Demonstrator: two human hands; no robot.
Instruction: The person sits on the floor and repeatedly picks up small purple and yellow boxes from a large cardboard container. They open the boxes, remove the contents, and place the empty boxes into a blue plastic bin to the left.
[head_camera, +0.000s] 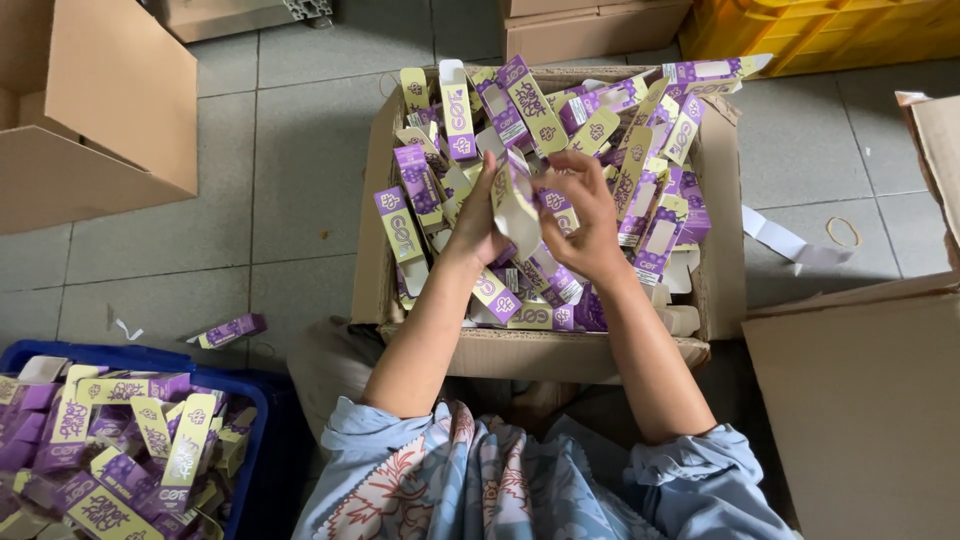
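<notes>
One small purple-and-yellow carton (516, 205) sits pinched between both hands — left hand (478, 215), right hand (585, 220), fingers closed on it — above a cardboard box (375, 250) heaped with flat cartons (640, 180), on a grey tiled floor (290, 200) beside a blue crate (250, 420).

Your left hand (478, 215) and right hand (585, 215) cover most of the small carton (517, 205) between them. The blue crate (240, 420) runs off the bottom-left edge, and the yellow crate (830, 25) is cut off at the top.
</notes>
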